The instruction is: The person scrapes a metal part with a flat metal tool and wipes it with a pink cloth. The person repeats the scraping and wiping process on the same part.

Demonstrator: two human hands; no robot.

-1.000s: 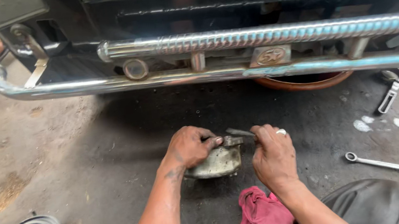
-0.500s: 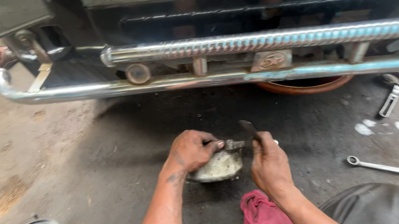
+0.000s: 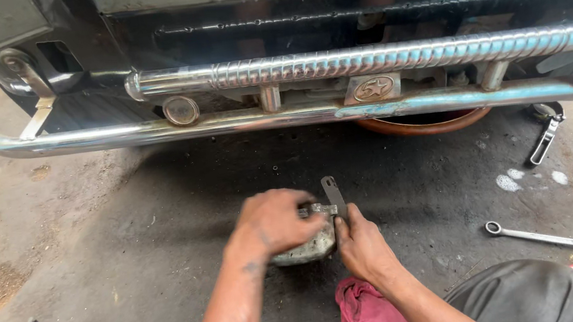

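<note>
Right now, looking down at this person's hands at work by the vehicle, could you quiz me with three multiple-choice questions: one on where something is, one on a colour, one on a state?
1. Where does the rag lie?
A. On the chrome bumper
B. On the ground below the right hand
C. Over the left hand

2. What colour is the rag?
A. Pinkish red
B. Blue
C. White

3. How does the left hand meet the grey metal part?
A. Lifted well away from it
B. Resting on top of it, gripping
C. Flat on the ground beside it

Answers: 1 B, it sits on the ground just under the right wrist. 2 A, its folds are plainly pinkish red. 3 B, the fingers curl over the part's top.
</note>
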